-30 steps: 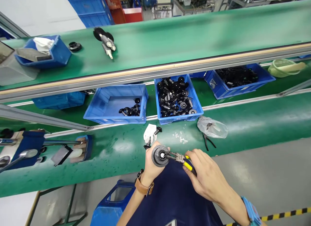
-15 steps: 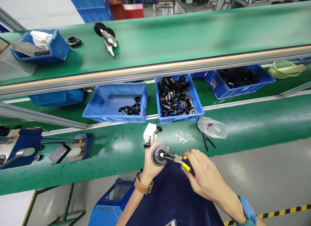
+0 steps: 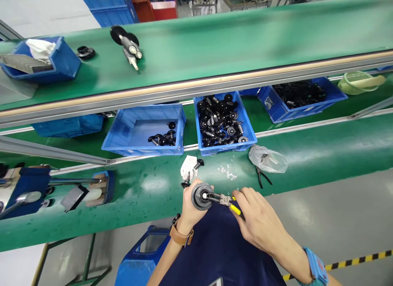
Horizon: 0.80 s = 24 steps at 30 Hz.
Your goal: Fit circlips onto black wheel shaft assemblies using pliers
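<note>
My left hand [image 3: 190, 208] is wrapped round a dark round part [image 3: 198, 198], its flat face turned up and a small light centre showing. My right hand [image 3: 258, 218] grips pliers with yellow handles [image 3: 235, 209]. The jaws of the pliers touch the centre of the part. Just beyond my left hand, a white glove [image 3: 188, 166] lies on the green bench with two black parts on or beside it. Several small white rings [image 3: 231, 175] are scattered to the right of the glove.
A blue bin full of black parts [image 3: 252, 137] and a blue bin with several parts [image 3: 123, 148] stand behind the bench. At right lie a plastic bag [image 3: 274, 162] and black-handled pliers [image 3: 260, 177]. A raised green shelf [image 3: 215, 48] crosses above.
The camera view has shifted slightly, so the shelf and bins sit a little further left and higher. Both hands keep their hold, the plier jaws still at the part's centre.
</note>
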{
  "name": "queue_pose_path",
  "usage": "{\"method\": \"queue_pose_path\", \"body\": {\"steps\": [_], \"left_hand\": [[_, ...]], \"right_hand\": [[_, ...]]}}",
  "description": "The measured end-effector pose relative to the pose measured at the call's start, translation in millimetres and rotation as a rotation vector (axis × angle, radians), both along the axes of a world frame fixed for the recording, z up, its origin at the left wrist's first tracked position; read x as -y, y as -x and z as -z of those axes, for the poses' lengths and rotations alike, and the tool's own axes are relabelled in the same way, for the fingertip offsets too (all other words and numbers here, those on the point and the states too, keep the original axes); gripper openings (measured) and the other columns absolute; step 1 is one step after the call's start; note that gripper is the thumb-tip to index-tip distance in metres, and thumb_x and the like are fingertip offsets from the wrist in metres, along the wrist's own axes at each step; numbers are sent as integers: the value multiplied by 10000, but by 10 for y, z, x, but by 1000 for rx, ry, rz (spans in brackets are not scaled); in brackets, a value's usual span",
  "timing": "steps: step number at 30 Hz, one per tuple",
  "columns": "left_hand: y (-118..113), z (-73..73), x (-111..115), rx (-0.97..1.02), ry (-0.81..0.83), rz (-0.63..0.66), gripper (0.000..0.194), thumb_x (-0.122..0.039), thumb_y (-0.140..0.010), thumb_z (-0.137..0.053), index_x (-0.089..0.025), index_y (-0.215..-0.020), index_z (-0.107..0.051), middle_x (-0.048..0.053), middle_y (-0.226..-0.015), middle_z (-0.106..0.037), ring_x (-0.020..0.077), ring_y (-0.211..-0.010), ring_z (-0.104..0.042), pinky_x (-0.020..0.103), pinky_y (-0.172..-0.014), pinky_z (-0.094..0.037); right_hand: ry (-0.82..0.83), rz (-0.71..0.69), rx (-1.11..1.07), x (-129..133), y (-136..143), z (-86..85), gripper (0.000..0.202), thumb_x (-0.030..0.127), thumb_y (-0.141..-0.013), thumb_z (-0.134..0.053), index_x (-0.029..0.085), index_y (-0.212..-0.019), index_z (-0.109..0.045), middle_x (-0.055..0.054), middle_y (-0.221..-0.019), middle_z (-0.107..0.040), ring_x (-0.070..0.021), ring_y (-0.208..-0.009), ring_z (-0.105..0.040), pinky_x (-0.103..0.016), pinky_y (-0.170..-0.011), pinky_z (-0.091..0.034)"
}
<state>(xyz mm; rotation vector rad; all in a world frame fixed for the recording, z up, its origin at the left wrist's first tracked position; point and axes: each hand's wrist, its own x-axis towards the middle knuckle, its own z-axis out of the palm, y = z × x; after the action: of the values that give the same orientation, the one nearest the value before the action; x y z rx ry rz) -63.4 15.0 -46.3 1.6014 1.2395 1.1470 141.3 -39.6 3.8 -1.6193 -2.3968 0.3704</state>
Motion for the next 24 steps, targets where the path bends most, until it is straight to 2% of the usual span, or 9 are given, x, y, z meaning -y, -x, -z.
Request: {"method": "queue_pose_path", "body": {"steps": [6,11,16,24], "left_hand": [[4,-15,-5,-38,-23,0,226,-199,-829,-730,-210,-722,-531,-57,-593,-609,108,-498,-562,223,-543,-446],[27,16,2,-34,15,44,240,-212,-820,-725,-214,-711,-511,-63,-578,-571,103,-489,-521,226,-542,-438],[47,32,-1,-14,35,90,247,-198,-805,-722,-217,-709,-495,-69,-570,-548,103,-483,-500,224,-529,-413],[61,61,1,-10,79,133,212,-164,-772,-710,-215,-704,-516,-63,-595,-558,119,-519,-540,237,-558,-412]], "right_hand": [[-33,0,97,-3,2,3,372,95,-809,-533,164,-1174,-545,-83,-923,-552,-246,-804,-472,-364,-700,-378],[-30,-2,121,-6,-9,5,300,58,-728,-510,198,-989,-556,-65,-856,-534,-231,-755,-449,-354,-674,-346],[-41,0,110,-22,-35,27,248,52,-708,-504,213,-895,-534,-48,-815,-506,-220,-725,-434,-345,-665,-323],[-65,-54,147,-67,-79,31,266,50,-692,-500,208,-903,-536,-46,-814,-508,-215,-720,-433,-335,-679,-319]]}}
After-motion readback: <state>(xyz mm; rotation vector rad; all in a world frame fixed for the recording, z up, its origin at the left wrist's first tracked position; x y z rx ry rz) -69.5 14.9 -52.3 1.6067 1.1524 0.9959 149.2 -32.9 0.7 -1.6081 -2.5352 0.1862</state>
